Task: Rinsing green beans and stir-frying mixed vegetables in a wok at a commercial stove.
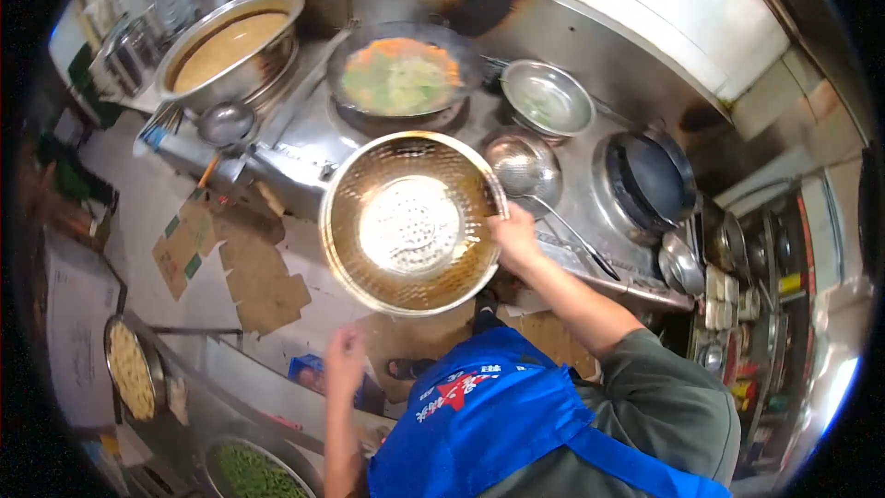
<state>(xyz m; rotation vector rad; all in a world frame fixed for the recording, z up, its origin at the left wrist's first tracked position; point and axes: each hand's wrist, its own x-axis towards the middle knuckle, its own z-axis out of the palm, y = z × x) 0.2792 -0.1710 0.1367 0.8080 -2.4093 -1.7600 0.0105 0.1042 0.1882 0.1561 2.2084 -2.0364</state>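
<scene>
My right hand (513,238) grips the right rim of a large perforated metal colander (340,242). Its inside faces up towards me, and no food shows in it. Lower and to the left, my left hand (344,353) is apart from the colander; motion blur hides its fingers, and no held thing shows. Just beyond the colander, a dark wok (336,72) on the stove holds chopped orange and green vegetables (401,76). A round metal strainer ladle (522,164) rests right of the colander, its handle pointing towards me.
A steel basin (584,107) stands behind the strainer. Another wok (657,176) sits at the stove's right. On the left are a big pot of brown liquid (231,52) and a ladle (227,123). Behind me, a basin holds chopped greens (256,472). Flattened cardboard (266,287) covers some floor.
</scene>
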